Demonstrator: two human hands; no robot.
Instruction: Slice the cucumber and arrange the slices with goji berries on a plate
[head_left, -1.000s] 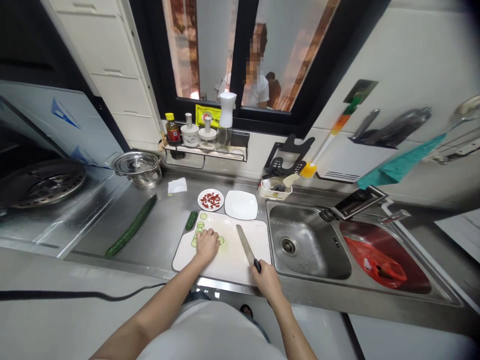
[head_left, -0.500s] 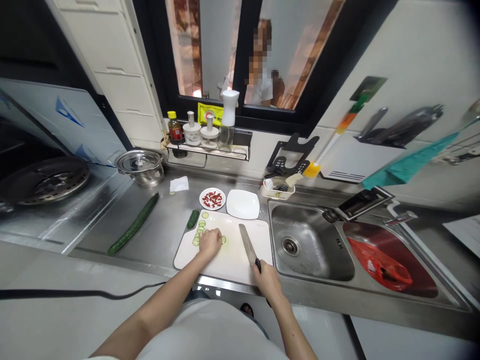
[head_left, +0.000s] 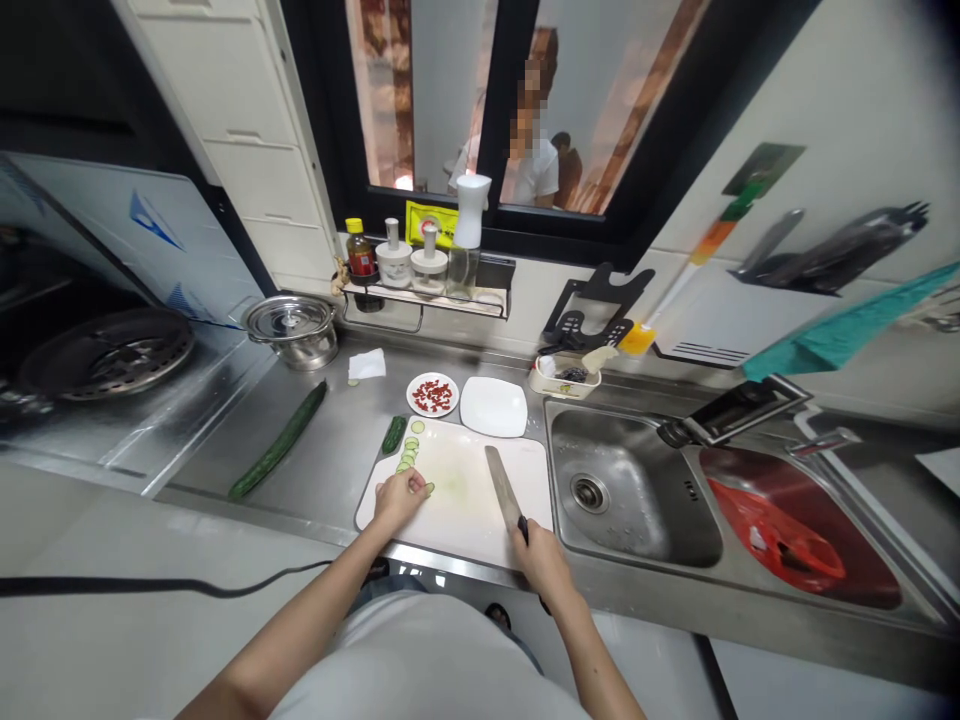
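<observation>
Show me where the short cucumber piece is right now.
In the head view, the short cucumber piece is at the far left corner of the cutting board, just left of the cucumber slices and nearer than the round plate.

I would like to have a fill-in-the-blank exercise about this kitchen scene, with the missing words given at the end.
1. The right hand grips the black handle of a ____.
2. The left hand has its fingertips at a green-edged slice of ____.
3. The small red pieces lie on the ____ plate, not on the squarish one.
4. Of the two sink basins, the red bag lies in the one on the ____ of the picture.

Missing words: knife; cucumber; round; right.
</observation>
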